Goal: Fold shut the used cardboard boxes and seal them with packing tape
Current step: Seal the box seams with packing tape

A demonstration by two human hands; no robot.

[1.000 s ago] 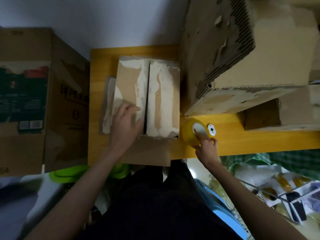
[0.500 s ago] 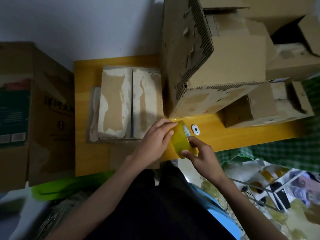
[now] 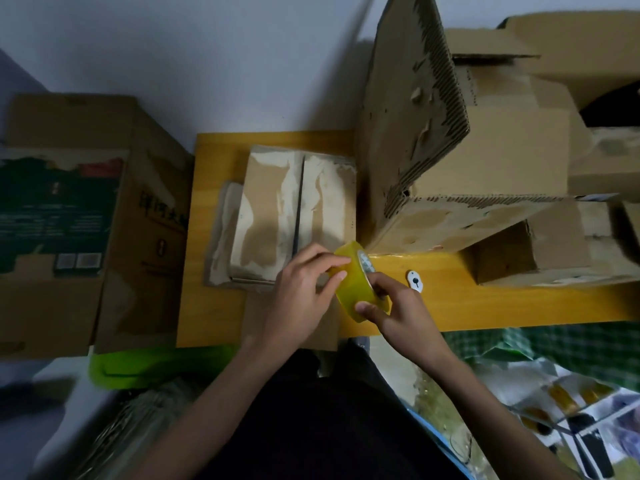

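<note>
- Head view: both hands meet at a yellow tape roll [image 3: 356, 282], lifted just above the near edge of the yellow table [image 3: 485, 306].
- The right hand [image 3: 401, 313] grips the roll from below and from its right; the thumb lies on the outer band, the other fingers curl round the rim and core.
- The left hand [image 3: 304, 289] pinches at the roll's upper left; forefinger and thumb tips press on the tape surface, the other fingers curl under.
- Just beyond the left fingertips lies the flat box [image 3: 294, 216], its two top flaps folded shut with a dark seam between them, paper skin torn pale in strips.
- Beyond the right fingers, a big torn box [image 3: 450, 161] stands on the table, corrugation bared along its edges.
- A small white tag [image 3: 414, 280] lies on the table just right of the right fingers.
- Far left of the left hand stands a printed carton [image 3: 69, 216].
- Under the left wrist something green [image 3: 156, 365] sticks out below the table.
</note>
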